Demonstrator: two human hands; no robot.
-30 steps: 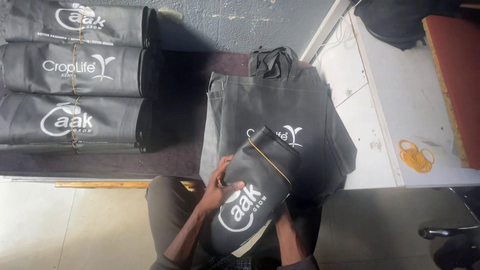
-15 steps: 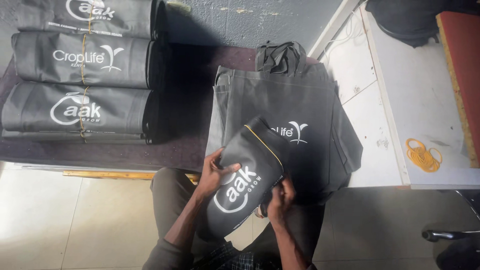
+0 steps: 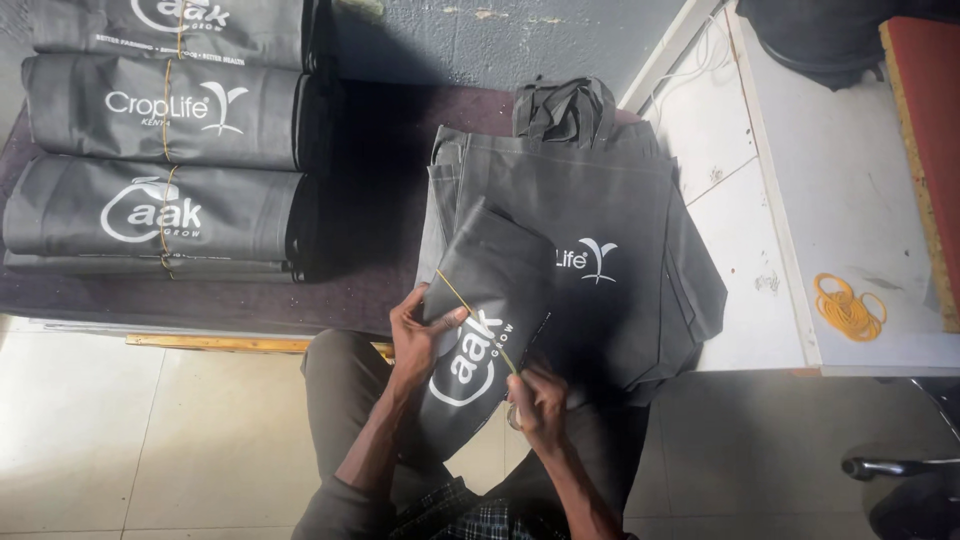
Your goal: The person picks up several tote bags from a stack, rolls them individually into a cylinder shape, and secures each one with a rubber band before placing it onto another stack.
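Both hands grip a folded grey bag (image 3: 485, 330) over the person's lap, the left hand (image 3: 418, 330) clasping its edge and the right hand (image 3: 537, 400) pinching a yellow rubber band (image 3: 475, 320) stretched across it, near the stack of flat bags (image 3: 610, 250).
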